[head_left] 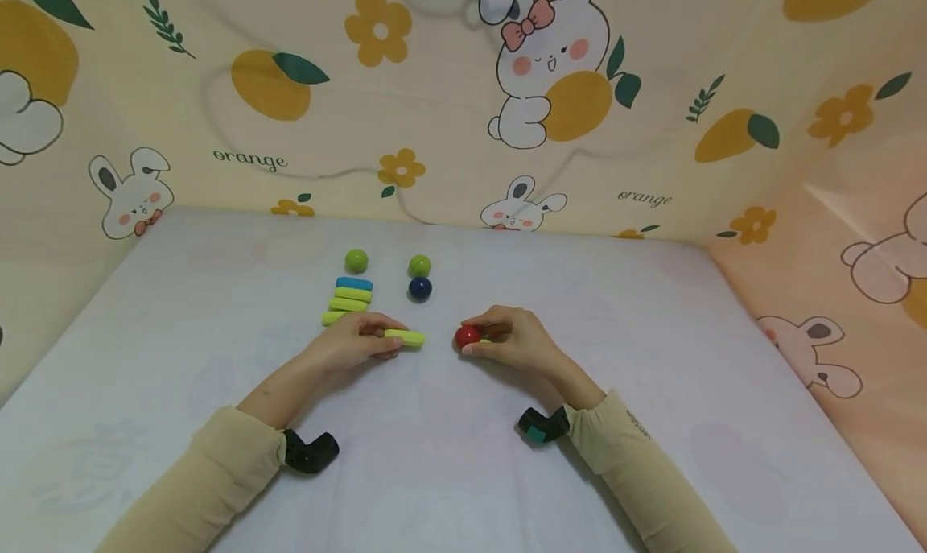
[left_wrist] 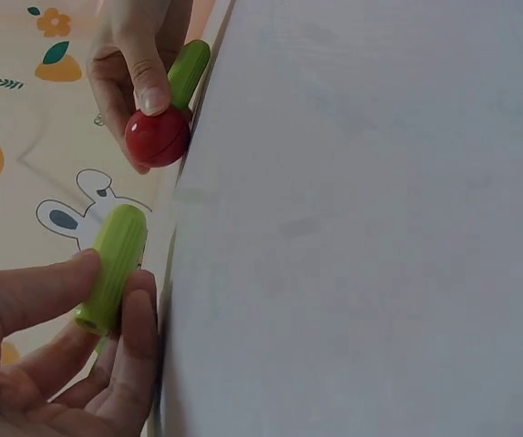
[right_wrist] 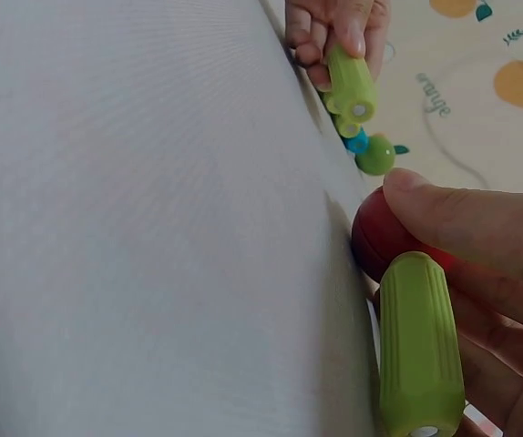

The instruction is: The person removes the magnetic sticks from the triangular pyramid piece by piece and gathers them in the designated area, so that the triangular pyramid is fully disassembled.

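My left hand (head_left: pixel 353 345) pinches a yellow-green ridged rod (head_left: pixel 409 339) between thumb and fingers, its free end pointing right. A pale dot shows in that end in the right wrist view. Across a short gap, my right hand (head_left: pixel 520 342) grips a red ball (head_left: pixel 467 336) with thumb and fingers. A second green ridged rod (right_wrist: pixel 419 346) extends from the red ball's side, back along the right hand. Beyond the left hand, a blue rod (head_left: pixel 354 284) and several yellow-green rods (head_left: pixel 348 304) lie in a row, the nearest partly hidden by that hand.
Behind the rods sits a green ball (head_left: pixel 356 260). To its right, another green ball (head_left: pixel 420 265) stands close behind a dark blue ball (head_left: pixel 420 288). A white cloth covers the table (head_left: pixel 434 472). A printed backdrop (head_left: pixel 449 118) rises at the far edge and sides.
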The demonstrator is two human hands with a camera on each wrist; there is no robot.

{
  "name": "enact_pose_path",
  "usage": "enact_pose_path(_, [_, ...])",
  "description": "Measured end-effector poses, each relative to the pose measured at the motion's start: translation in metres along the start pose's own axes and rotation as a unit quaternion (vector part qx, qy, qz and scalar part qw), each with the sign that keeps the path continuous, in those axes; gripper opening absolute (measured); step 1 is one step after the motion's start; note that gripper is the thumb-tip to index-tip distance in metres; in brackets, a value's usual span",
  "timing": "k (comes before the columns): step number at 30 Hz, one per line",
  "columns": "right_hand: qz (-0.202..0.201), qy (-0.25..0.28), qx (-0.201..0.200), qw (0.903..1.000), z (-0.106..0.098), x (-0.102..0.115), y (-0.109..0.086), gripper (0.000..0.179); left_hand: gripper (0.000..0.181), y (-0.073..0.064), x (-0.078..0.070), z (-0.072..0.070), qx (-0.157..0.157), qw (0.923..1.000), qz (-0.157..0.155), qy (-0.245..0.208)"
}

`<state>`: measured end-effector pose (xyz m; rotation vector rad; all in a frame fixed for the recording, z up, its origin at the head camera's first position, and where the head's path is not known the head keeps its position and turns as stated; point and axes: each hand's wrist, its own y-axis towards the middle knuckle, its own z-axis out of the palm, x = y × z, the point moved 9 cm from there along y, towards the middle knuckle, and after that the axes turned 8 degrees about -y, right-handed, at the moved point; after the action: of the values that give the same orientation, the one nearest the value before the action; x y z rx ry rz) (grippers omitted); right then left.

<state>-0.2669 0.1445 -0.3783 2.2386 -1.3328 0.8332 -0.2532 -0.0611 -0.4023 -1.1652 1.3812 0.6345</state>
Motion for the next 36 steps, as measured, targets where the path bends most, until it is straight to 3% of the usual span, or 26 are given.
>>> enact_pose_path(9, [0.007,0.004,-0.001,1.0,-0.001,0.0,0.0,0.041,0.036,-0.008,0.0,-0.021,-0.016,0.9995,0.011,0.027])
enact_pose_path(19, [0.014,0.0,-0.001,0.9999,-0.002,-0.002,0.0,0.04,0.05,-0.018,0.005,-0.05,-0.064,0.9963,-0.028,0.051])
enact_pose_path(36, [0.012,0.01,-0.003,0.9999,0.0,-0.002,0.001,0.039,0.051,-0.029,0.01,-0.064,-0.074,0.9958,-0.031,0.045])
